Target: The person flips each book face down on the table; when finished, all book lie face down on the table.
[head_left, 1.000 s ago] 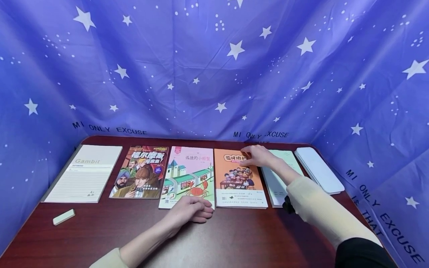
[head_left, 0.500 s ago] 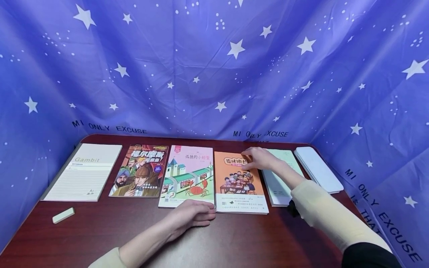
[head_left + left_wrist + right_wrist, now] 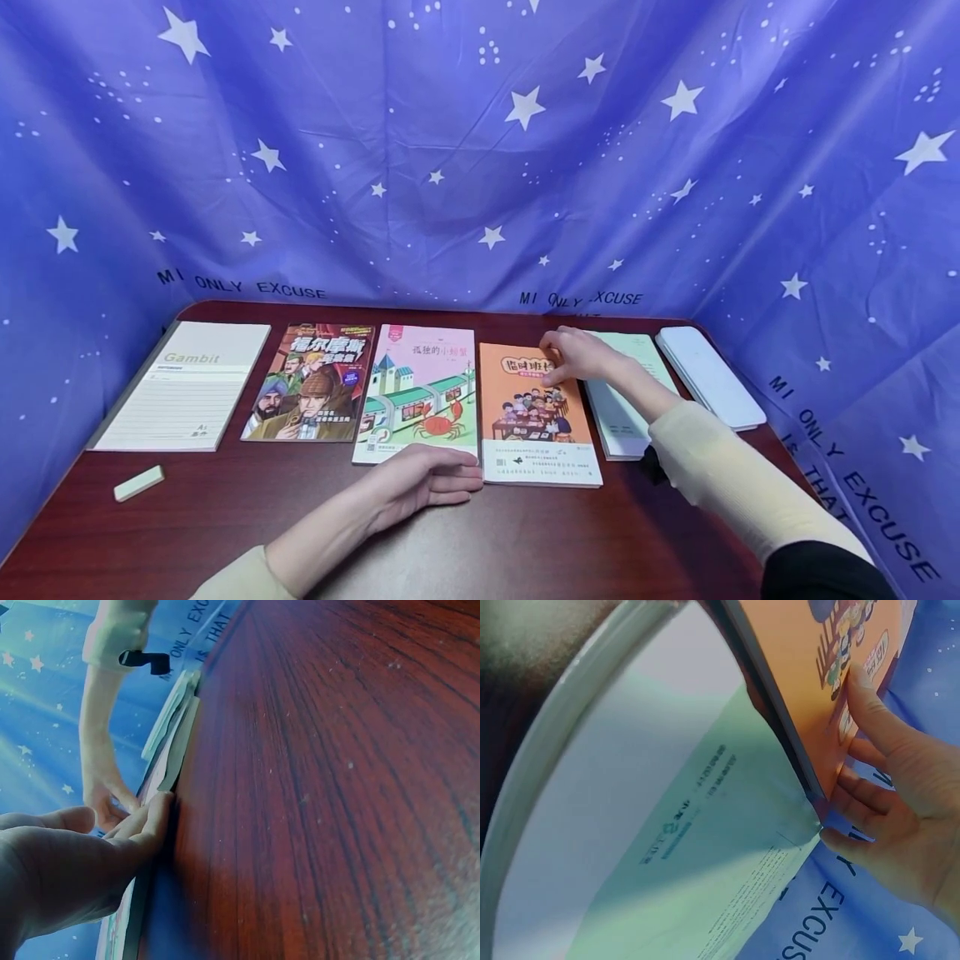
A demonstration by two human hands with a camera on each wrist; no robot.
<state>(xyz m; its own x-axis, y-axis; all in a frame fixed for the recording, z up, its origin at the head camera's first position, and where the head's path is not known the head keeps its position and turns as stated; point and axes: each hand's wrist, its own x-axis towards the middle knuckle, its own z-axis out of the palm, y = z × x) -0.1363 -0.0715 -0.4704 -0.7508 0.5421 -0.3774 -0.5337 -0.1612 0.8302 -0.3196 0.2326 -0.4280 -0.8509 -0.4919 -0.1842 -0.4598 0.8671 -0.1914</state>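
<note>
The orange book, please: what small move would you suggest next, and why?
I'd probably ease the orange book slightly toward the person: its near edge juts past the pink book, the right hand pinches its far corner, and the left hand lies by its near corner.

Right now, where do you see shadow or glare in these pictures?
Head view: soft sheen on the table, dark shadow below the right sleeve; left wrist view: pale glare in the lower right corner; right wrist view: shadow across the green book.

Free passage over the near table (image 3: pixel 517 542), orange book (image 3: pixel 528 450) and curtain (image 3: pixel 442 233) beyond.
</note>
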